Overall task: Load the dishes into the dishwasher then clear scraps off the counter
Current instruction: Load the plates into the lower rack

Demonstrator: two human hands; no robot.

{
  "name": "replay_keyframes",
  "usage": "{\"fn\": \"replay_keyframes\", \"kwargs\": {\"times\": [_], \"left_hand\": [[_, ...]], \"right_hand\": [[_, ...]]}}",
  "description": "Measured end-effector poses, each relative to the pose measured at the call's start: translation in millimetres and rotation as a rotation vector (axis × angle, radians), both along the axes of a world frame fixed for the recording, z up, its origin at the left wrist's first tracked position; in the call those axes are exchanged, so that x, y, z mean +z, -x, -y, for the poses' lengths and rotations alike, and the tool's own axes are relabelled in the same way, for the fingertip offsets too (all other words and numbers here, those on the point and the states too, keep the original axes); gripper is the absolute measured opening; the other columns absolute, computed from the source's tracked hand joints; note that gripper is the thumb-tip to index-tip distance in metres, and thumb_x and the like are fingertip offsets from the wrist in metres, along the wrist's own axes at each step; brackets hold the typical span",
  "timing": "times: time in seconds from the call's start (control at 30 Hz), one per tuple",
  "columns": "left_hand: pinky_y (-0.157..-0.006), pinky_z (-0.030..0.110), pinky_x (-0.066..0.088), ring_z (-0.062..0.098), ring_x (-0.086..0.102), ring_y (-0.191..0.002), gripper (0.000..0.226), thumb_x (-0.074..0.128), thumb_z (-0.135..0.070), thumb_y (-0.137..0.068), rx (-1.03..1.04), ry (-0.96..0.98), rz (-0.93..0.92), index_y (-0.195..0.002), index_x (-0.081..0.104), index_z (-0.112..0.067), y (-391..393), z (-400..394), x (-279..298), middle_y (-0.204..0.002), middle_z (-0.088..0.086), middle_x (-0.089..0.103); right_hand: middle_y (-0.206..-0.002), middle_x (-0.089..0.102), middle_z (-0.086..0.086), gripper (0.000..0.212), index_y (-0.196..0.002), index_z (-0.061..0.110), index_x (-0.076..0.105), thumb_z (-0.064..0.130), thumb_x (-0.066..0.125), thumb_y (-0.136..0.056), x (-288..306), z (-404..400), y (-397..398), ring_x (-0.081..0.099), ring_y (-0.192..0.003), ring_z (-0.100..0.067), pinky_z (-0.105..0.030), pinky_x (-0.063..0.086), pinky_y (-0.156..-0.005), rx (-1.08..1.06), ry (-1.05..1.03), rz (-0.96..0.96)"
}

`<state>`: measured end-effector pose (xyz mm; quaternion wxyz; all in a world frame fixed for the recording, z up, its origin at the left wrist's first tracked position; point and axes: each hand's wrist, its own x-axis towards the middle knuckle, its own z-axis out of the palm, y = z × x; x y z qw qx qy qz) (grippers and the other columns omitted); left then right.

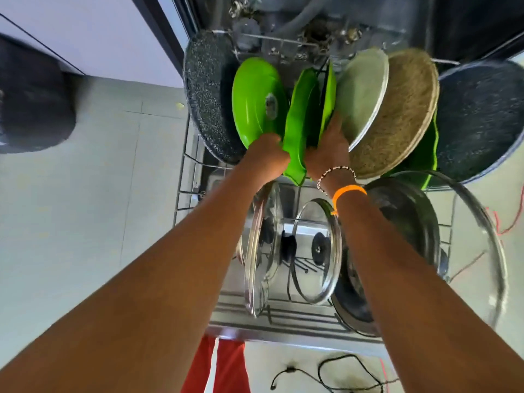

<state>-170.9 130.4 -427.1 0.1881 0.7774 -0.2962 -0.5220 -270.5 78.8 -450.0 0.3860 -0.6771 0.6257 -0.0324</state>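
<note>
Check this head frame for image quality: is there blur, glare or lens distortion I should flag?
Head view: strong wide-angle distortion, with the forearms ballooning toward the bottom edge and the rack lines bowing. Motion blur softens the large glass bowl at right and the dark shape at the left edge. Both hands, left hand and right hand, and the green dish are fairly sharp. Lighting is bright and even, with mild reflections on the glass lids.
</note>
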Motion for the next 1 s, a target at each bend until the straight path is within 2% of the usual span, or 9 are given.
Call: {"fn": "replay_keyframes", "kwargs": {"times": [0.07,0.2,0.27,0.4,0.5,0.63,0.73,0.9,1.0], "left_hand": [[-0.083,0.038,0.052,0.038,0.062,-0.101,0.036,0.064,-0.015,-0.08,-0.009,0.022,0.018,-0.11,0.059,0.005,3.3,11.0,-15.2,-0.109,0.028,0.063],[-0.084,0.044,0.053,0.034,0.063,-0.098,0.031,0.068,-0.014,-0.081,-0.072,0.086,0.137,-0.108,0.06,-0.002,3.6,21.2,-27.0,-0.105,0.02,0.066],[-0.081,0.044,0.053,0.032,0.063,-0.091,0.028,0.069,-0.019,-0.08,-0.072,0.153,0.153,-0.102,0.058,-0.005,1.1,19.8,-19.0,-0.097,0.014,0.066],[-0.077,0.042,0.054,0.03,0.064,-0.084,0.027,0.068,-0.024,-0.082,-0.057,0.232,0.178,-0.099,0.057,-0.007,-4.8,4.8,5.4,-0.091,0.01,0.065],[-0.068,0.029,0.04,0.026,0.056,-0.077,0.025,0.066,-0.026,-0.084,-0.11,0.241,0.311,-0.094,0.054,-0.007,-8.1,-0.9,19.8,-0.077,0.004,0.056],[-0.064,0.027,0.029,0.022,0.045,-0.069,0.025,0.065,-0.026,-0.086,-0.133,0.228,0.336,-0.083,0.044,-0.012,-10.6,-7.5,23.8,-0.063,-0.005,0.039],[-0.06,0.028,0.029,0.019,0.042,-0.063,0.028,0.065,-0.026,-0.085,-0.138,0.206,0.315,-0.076,0.042,-0.013,-12.7,-5.8,20.6,-0.062,-0.004,0.039],[-0.068,0.033,0.049,0.027,0.058,-0.075,0.026,0.067,-0.023,-0.084,-0.095,0.21,0.231,-0.093,0.054,-0.002,-10.0,9.4,10.7,-0.078,0.01,0.057],[-0.077,0.046,0.056,0.033,0.065,-0.083,0.025,0.069,-0.02,-0.083,-0.034,0.18,0.158,-0.091,0.055,-0.001,-7.2,12.7,0.5,-0.084,0.015,0.061]], "right_hand": [[-0.138,0.042,-0.025,0.075,-0.143,-0.005,0.013,-0.001,0.056,-0.082,-7.2,-1.8,0.5,0.044,-0.125,-0.036,-0.032,0.029,-0.097,-0.037,0.06,0.04],[-0.143,0.036,-0.026,0.064,-0.142,-0.009,0.019,-0.003,0.043,-0.083,-8.3,-1.8,4.7,0.038,-0.131,-0.034,-0.024,0.022,-0.104,-0.137,0.183,0.163],[-0.143,0.036,-0.025,0.069,-0.141,-0.009,0.022,0.01,0.037,-0.076,-5.8,-2.0,7.7,0.038,-0.132,-0.033,-0.023,0.022,-0.104,-0.202,0.218,0.22],[-0.143,0.038,-0.024,0.077,-0.142,-0.006,0.024,0.004,0.03,-0.065,-2.9,-9.0,11.0,0.04,-0.131,-0.034,-0.028,0.024,-0.105,-0.239,0.218,0.25],[-0.145,0.035,-0.022,0.082,-0.142,-0.005,0.024,0.005,0.027,-0.061,-0.3,-16.7,7.7,0.037,-0.134,-0.032,-0.026,0.022,-0.108,-0.254,0.236,0.266],[-0.146,0.033,-0.02,0.076,-0.142,-0.006,0.024,-0.005,0.031,-0.066,-1.0,-23.7,7.0,0.033,-0.136,-0.031,-0.015,0.017,-0.107,-0.268,0.275,0.286],[-0.147,0.031,-0.021,0.075,-0.141,-0.008,0.023,-0.021,0.035,-0.069,-4.5,-27.0,7.1,0.03,-0.138,-0.031,-0.002,0.01,-0.103,-0.261,0.275,0.297],[-0.146,0.031,-0.024,0.072,-0.14,-0.011,0.023,0.001,0.032,-0.069,-8.7,-27.5,7.1,0.03,-0.138,-0.034,-0.011,0.012,-0.106,-0.231,0.279,0.324],[-0.147,0.029,-0.024,0.069,-0.14,-0.011,0.022,-0.01,0.037,-0.073,-10.0,-25.8,9.3,0.028,-0.138,-0.034,-0.007,0.01,-0.104,-0.216,0.278,0.321]]}}
